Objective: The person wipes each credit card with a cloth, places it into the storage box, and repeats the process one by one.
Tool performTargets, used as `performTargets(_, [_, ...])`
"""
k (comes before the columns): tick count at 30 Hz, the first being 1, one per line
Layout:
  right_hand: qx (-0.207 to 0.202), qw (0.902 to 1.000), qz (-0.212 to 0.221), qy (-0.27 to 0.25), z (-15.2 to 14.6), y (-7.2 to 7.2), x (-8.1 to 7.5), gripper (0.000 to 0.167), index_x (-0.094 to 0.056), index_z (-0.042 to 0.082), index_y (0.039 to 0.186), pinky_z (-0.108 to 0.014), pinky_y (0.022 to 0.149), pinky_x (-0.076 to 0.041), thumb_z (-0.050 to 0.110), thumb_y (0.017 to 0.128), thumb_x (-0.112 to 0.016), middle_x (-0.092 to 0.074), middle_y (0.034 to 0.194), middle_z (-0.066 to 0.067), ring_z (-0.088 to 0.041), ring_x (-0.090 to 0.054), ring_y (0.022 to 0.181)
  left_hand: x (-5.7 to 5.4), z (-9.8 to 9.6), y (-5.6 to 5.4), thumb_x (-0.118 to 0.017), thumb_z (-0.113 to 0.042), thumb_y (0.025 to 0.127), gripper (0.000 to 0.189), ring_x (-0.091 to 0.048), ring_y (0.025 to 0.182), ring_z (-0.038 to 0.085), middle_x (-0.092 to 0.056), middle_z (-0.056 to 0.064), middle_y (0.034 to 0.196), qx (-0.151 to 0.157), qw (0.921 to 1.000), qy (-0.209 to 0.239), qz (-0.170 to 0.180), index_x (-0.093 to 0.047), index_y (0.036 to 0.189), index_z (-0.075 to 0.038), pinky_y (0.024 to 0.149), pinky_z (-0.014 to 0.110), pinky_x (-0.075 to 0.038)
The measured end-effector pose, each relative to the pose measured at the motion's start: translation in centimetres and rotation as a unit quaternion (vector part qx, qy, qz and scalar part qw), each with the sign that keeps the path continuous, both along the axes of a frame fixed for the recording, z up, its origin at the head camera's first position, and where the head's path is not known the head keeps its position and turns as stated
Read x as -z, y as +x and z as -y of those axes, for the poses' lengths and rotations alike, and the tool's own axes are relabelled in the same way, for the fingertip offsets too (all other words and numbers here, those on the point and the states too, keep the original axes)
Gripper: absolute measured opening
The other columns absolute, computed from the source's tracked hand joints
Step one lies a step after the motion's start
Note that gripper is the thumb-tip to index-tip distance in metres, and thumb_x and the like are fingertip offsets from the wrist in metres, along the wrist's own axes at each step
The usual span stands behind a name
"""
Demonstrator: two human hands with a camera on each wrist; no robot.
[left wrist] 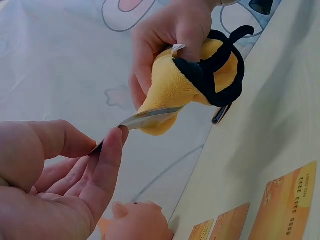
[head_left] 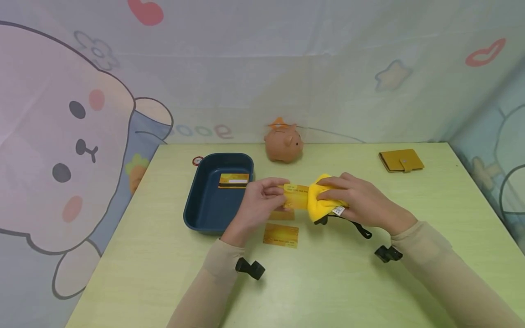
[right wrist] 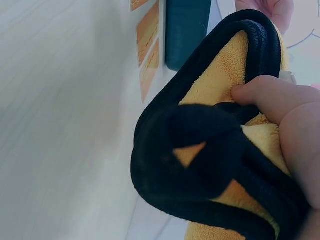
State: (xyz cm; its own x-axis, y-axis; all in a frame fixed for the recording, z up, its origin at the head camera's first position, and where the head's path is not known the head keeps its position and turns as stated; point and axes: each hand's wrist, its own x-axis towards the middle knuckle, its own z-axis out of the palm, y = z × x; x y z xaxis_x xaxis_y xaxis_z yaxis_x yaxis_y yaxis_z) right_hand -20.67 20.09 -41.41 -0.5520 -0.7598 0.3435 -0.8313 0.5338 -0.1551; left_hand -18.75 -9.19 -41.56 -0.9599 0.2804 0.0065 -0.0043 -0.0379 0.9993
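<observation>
Our left hand (head_left: 264,197) pinching a card (head_left: 296,197), our right hand (head_left: 362,200) gripping a cloth (head_left: 317,203) against it, tray (head_left: 211,212) to our left

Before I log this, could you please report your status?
Left hand pinches yellow card. Right hand grips yellow cloth at card's end. No obstruction visible between them.

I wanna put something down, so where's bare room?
Bare pale-green tabletop lies at the front between the beige sleeves, and at the back between the pink piggy bank and folded mustard-yellow wallet. The middle is crowded: left hand pinching a rectangular gold card, right hand gripping black-edged yellow cloth, more cards below, rounded dark-blue tray alongside.
</observation>
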Motion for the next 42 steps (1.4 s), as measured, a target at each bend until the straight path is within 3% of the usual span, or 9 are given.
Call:
performTargets(16, [0.008,0.9999,0.010,0.000,-0.5,-0.2,0.6,0.043,-0.078,0.015,0.121,-0.040,0.079,-0.058,-0.001,0.082,-0.082,-0.065,0.141,-0.007,-0.025,-0.060,0.103,0.2,0.5,-0.1,-0.063,0.012,0.094,0.040,-0.071,0.072,0.017,-0.069,0.012,0.089,-0.009,0.9998,-0.005,-0.017,-0.068,0.132,0.001,0.080,0.054,-0.065])
performTargets(25, [0.011,0.9999,0.010,-0.002,-1.4,-0.2,1.1,0.045,-0.077,0.016,0.121,-0.040,0.078,-0.057,-0.004,0.081,-0.079,-0.065,0.140,-0.007,-0.025,-0.060,0.102,0.5,0.6,-0.1,-0.062,0.007,0.095,0.040,-0.071,0.073,0.016,-0.070,0.015,0.093,-0.021,0.9973,-0.060,-0.038,-0.068,0.133,-0.003,0.080,0.050,-0.066])
performTargets(29, [0.014,0.9998,0.003,-0.010,-2.1,-0.1,1.3,0.045,-0.077,0.016,0.122,-0.040,0.078,-0.056,-0.005,0.081,-0.079,-0.065,0.140,-0.007,-0.025,-0.060,0.104,0.3,0.6,0.0,-0.063,0.007,0.095,0.039,-0.072,0.076,0.018,-0.071,0.014,0.098,-0.031,0.9965,-0.070,-0.033,-0.068,0.132,-0.004,0.075,0.041,-0.066])
performTargets(33, [0.015,0.9997,-0.003,-0.020,-2.6,0.0,1.2,0.045,-0.077,0.016,0.123,-0.042,0.078,-0.056,-0.003,0.081,-0.082,-0.065,0.140,-0.007,-0.026,-0.060,0.106,0.2,0.6,0.1,-0.062,0.006,0.096,0.040,-0.069,0.074,0.018,-0.066,0.009,0.089,-0.035,0.9969,-0.066,-0.022,-0.066,0.135,-0.003,0.074,0.038,-0.066])
performTargets(36, [0.012,0.9996,-0.002,-0.025,-2.7,0.0,1.1,0.047,-0.077,0.015,0.123,-0.041,0.078,-0.055,-0.004,0.081,-0.080,-0.065,0.140,-0.007,-0.026,-0.060,0.106,0.4,0.6,0.1,-0.063,0.006,0.096,0.036,-0.071,0.076,0.017,-0.069,0.011,0.092,-0.047,0.9966,-0.065,-0.018,-0.069,0.130,0.000,0.074,0.037,-0.066])
performTargets(42, [0.011,0.9996,-0.002,-0.027,-2.8,0.1,1.1,0.049,-0.077,0.016,0.122,-0.040,0.076,-0.054,-0.007,0.079,-0.078,-0.065,0.139,-0.007,-0.024,-0.059,0.104,0.7,0.6,0.1,-0.069,0.001,0.097,0.018,-0.075,0.093,0.042,-0.068,0.014,0.105,-0.059,0.9964,-0.058,-0.020,-0.075,0.114,0.002,0.074,0.039,-0.066])
